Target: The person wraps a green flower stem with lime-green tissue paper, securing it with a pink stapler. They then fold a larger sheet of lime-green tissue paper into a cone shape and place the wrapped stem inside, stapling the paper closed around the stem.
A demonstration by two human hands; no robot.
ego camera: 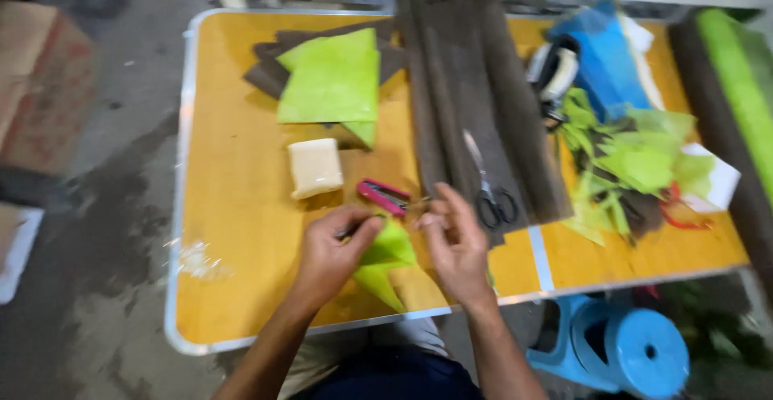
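Observation:
My left hand (pixel 332 253) pinches a folded lime-green paper piece (pixel 385 259) together with a thin dark stick, just above the yellow table (pixel 233 231) near its front edge. My right hand (pixel 455 243) is close beside it on the right, fingers curled toward the stick's end; the blur hides whether it grips anything. A pink stapler (pixel 383 195) lies just beyond both hands. Black-handled scissors (pixel 487 195) rest on a long brown felt strip (pixel 475 102) right of the hands.
Lime-green sheets (pixel 332 82) lie on brown pieces at the back. A cream block (pixel 315 167) sits mid-table. Green scraps (pixel 624 167), a tape roll (pixel 554 70) and blue material (pixel 605 62) crowd the right side. A blue stool (pixel 624 350) stands below right; a cardboard box (pixel 40 86) stands left.

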